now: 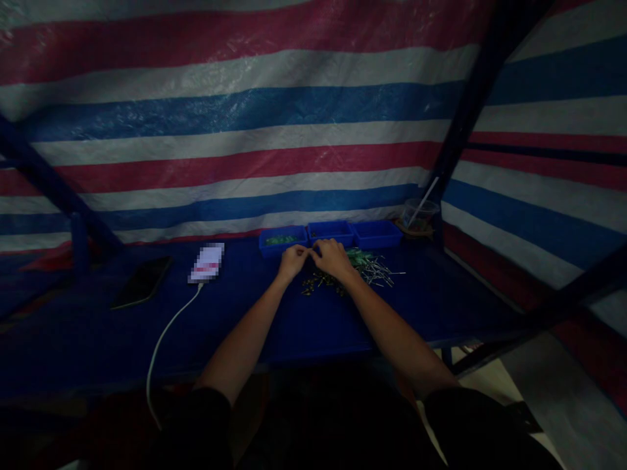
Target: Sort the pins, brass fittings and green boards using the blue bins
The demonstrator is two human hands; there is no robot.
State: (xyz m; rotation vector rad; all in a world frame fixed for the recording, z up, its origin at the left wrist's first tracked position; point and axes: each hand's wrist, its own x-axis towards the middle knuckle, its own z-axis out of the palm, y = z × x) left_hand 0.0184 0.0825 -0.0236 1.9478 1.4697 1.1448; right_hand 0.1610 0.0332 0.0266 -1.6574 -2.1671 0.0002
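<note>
My left hand and my right hand meet fingertip to fingertip over the blue table, just in front of the bins. Both have their fingers pinched together; whatever sits between them is too small and dark to make out. Under and beside my right hand lies a loose pile of small brass-coloured pieces. Right of it are thin silvery pins and some green pieces. A blue bin holding greenish pieces stands right behind my left hand.
Two more blue bins continue the row. A clear cup with a straw stands at the back right. On the left lie a dark phone and a lit phone with a white cable. Striped sheeting and blue posts surround the table.
</note>
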